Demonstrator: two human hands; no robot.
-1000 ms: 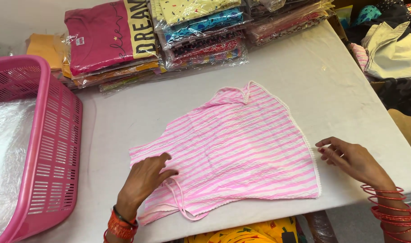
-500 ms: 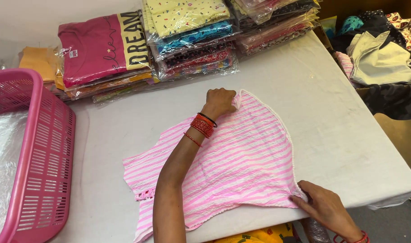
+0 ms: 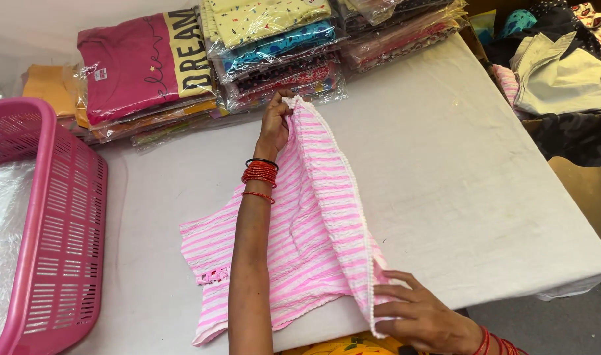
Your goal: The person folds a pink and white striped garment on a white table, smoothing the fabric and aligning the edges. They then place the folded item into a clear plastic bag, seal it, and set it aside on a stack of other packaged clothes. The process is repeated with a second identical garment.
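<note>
Your left hand (image 3: 275, 125) and right hand (image 3: 422, 319) both pinch the top's (image 3: 313, 243) lifted edge; basket (image 3: 40, 223) holds plastic.

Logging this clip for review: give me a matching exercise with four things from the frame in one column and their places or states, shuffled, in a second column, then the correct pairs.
Things:
1. pink striped garment
2. pink basket
3. left hand
4. right hand

Places or states:
A. at the table's left edge, clear plastic inside
B. pinching the garment's far corner, near the bagged clothes
C. gripping the garment's near corner at the table's front edge
D. lying on the white table, its right side lifted into a fold

Pairs: 1-D, 2-A, 3-B, 4-C
</note>
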